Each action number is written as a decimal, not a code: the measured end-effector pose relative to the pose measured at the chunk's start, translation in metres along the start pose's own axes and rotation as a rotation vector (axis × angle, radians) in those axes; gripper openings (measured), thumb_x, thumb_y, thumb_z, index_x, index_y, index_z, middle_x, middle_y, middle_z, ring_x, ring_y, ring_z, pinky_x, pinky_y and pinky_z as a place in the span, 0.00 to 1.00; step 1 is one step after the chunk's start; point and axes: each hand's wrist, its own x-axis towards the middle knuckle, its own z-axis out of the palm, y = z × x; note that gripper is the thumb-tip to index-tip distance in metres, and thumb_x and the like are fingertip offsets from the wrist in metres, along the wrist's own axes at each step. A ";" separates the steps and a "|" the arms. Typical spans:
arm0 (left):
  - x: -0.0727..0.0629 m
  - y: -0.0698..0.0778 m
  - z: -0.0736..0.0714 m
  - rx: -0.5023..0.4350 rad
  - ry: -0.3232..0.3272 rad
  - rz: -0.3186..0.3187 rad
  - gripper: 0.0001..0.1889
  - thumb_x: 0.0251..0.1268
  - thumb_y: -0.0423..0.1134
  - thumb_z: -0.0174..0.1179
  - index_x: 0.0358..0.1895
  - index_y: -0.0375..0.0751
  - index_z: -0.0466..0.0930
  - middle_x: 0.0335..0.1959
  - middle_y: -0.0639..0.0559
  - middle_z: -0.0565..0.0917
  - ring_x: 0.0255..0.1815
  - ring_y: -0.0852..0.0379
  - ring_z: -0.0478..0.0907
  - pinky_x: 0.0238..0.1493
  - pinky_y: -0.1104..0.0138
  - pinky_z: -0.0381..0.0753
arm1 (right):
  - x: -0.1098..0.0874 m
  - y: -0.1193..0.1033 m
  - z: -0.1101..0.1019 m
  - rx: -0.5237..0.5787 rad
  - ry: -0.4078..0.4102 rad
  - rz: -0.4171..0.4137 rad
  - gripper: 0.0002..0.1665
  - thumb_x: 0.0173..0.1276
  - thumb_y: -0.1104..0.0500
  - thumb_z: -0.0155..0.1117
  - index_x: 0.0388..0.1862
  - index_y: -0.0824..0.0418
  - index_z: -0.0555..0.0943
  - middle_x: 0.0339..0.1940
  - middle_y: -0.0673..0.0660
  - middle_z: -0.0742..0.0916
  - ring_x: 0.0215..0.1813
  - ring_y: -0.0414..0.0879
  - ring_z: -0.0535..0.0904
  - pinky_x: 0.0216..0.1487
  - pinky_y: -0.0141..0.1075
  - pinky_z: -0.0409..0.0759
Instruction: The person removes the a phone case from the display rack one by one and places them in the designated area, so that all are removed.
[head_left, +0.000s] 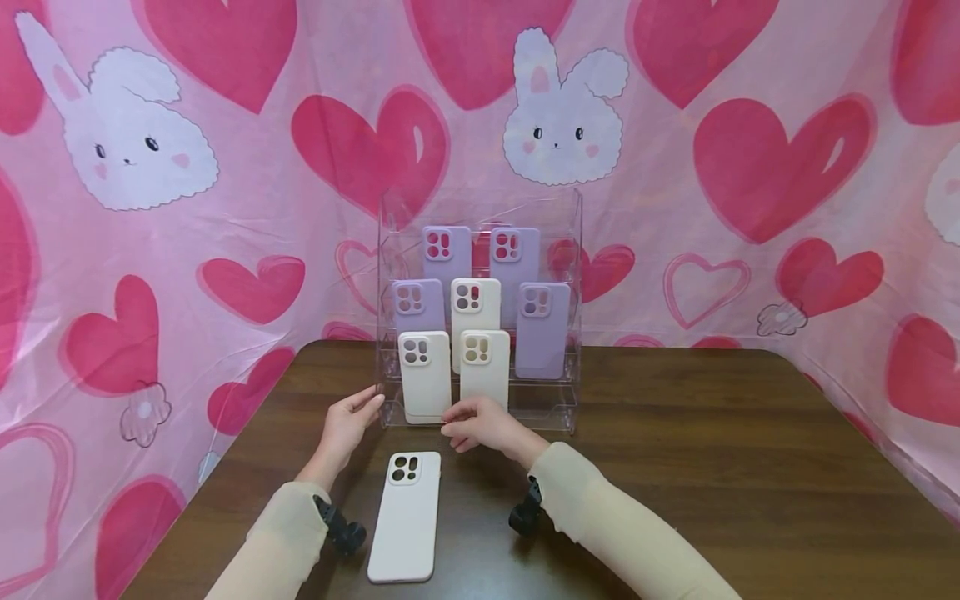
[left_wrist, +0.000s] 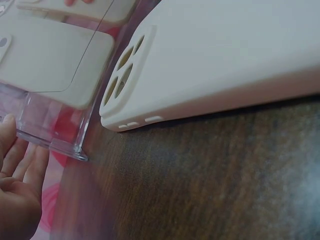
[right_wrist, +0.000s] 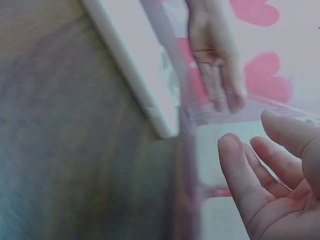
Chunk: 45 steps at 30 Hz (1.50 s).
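A white phone case [head_left: 405,525] lies flat on the table between my forearms, camera cutouts toward the stand. Behind it stands a clear acrylic tiered stand [head_left: 555,408]. My left hand [head_left: 351,425] is at the stand's lower left edge, its fingers fairly straight, with the fingertips right at the clear side in the left wrist view. Two white cases, a left one [head_left: 426,379] and a right one [head_left: 484,367], lean side by side on the bottom tier. My right hand [head_left: 483,427] is in front of them, fingers loosely bent, with nothing between thumb and fingers in the right wrist view.
Higher on the stand are another white case [head_left: 476,304] and several purple cases [head_left: 542,342]. The brown wooden table [head_left: 712,467] extends to both sides. A pink cloth backdrop [head_left: 480,150] with hearts and rabbits hangs behind. Each wrist wears a small black camera [head_left: 345,531].
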 end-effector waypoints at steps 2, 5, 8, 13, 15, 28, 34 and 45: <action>0.000 0.001 0.000 0.003 -0.001 0.000 0.22 0.67 0.35 0.54 0.61 0.27 0.67 0.60 0.35 0.70 0.56 0.42 0.71 0.53 0.63 0.74 | -0.001 -0.008 -0.006 -0.004 0.008 -0.015 0.18 0.62 0.66 0.62 0.48 0.77 0.75 0.36 0.69 0.82 0.30 0.52 0.81 0.34 0.41 0.84; 0.000 0.002 -0.001 0.012 -0.003 -0.003 0.22 0.67 0.36 0.54 0.61 0.27 0.67 0.60 0.35 0.70 0.56 0.42 0.71 0.54 0.62 0.73 | -0.007 -0.022 -0.015 -0.016 0.027 -0.044 0.18 0.63 0.66 0.61 0.49 0.76 0.75 0.38 0.71 0.82 0.31 0.53 0.82 0.35 0.41 0.84; 0.000 0.002 -0.001 0.024 -0.004 -0.005 0.22 0.67 0.36 0.54 0.61 0.27 0.67 0.60 0.35 0.70 0.56 0.42 0.71 0.54 0.62 0.73 | -0.012 -0.038 -0.025 -0.037 0.054 -0.089 0.19 0.63 0.66 0.61 0.49 0.77 0.75 0.36 0.66 0.82 0.33 0.55 0.82 0.35 0.41 0.84; -0.001 0.002 -0.001 0.032 -0.006 -0.007 0.23 0.67 0.37 0.54 0.61 0.28 0.68 0.60 0.36 0.70 0.56 0.42 0.72 0.55 0.61 0.73 | -0.011 -0.050 -0.045 -0.077 0.131 -0.151 0.19 0.62 0.65 0.63 0.50 0.74 0.76 0.40 0.61 0.83 0.33 0.49 0.82 0.36 0.40 0.84; -0.001 0.003 -0.001 0.032 -0.007 -0.009 0.23 0.67 0.38 0.54 0.61 0.28 0.68 0.60 0.36 0.70 0.56 0.42 0.72 0.55 0.61 0.72 | -0.012 -0.056 -0.052 -0.084 0.164 -0.162 0.19 0.62 0.65 0.63 0.50 0.72 0.77 0.42 0.62 0.83 0.35 0.50 0.82 0.37 0.40 0.84; -0.002 0.002 -0.001 0.018 -0.006 -0.018 0.23 0.67 0.38 0.54 0.61 0.28 0.68 0.60 0.36 0.69 0.56 0.43 0.71 0.56 0.60 0.71 | -0.020 -0.073 -0.087 -0.085 0.311 -0.157 0.22 0.62 0.64 0.63 0.55 0.67 0.75 0.45 0.62 0.80 0.44 0.52 0.80 0.41 0.41 0.83; -0.003 -0.001 -0.002 0.020 -0.011 -0.016 0.24 0.67 0.39 0.55 0.61 0.29 0.67 0.61 0.36 0.69 0.56 0.43 0.71 0.57 0.59 0.70 | -0.020 -0.068 -0.093 -0.105 0.321 -0.151 0.24 0.62 0.63 0.64 0.57 0.67 0.73 0.50 0.63 0.80 0.46 0.54 0.79 0.43 0.42 0.82; -0.005 0.000 -0.001 0.007 -0.005 0.021 0.25 0.65 0.40 0.57 0.60 0.27 0.68 0.59 0.36 0.70 0.55 0.43 0.72 0.54 0.60 0.73 | -0.013 -0.057 -0.096 -0.079 0.341 -0.131 0.25 0.62 0.64 0.64 0.59 0.66 0.73 0.50 0.64 0.80 0.45 0.53 0.80 0.46 0.47 0.80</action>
